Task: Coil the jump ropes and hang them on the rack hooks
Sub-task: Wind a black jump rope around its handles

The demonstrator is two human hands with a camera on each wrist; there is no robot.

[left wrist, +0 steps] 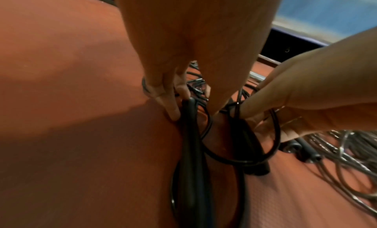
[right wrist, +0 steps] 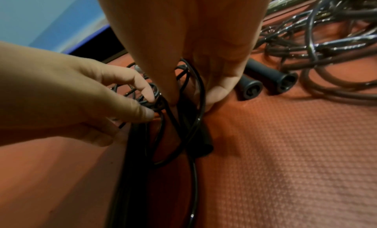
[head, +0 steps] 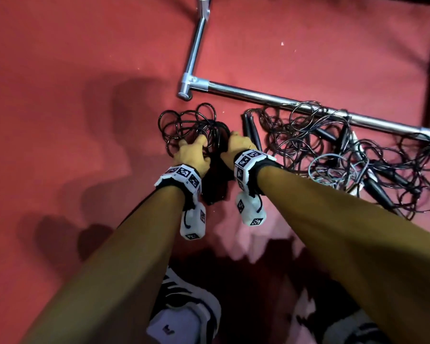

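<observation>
A black jump rope (head: 184, 122) lies in loose loops on the red mat, just in front of the rack's corner. My left hand (head: 196, 146) pinches a bunch of its cords between thumb and forefinger (right wrist: 146, 92). My right hand (head: 233, 140) is close beside it, with its fingers (left wrist: 265, 108) curled round a strand of the same rope. The rope's black handles (left wrist: 191, 134) hang down under both hands, and a loop (right wrist: 195, 115) passes between my right thumb and fingers. The rack's hooks are out of view.
The chrome rack base (head: 271, 95) runs across the mat behind the hands, with an upright tube (head: 196, 45) at its left corner. A big tangle of several more ropes (head: 333, 155) with loose black handles (right wrist: 265, 83) lies to the right. My shoes (head: 184, 314) stand below.
</observation>
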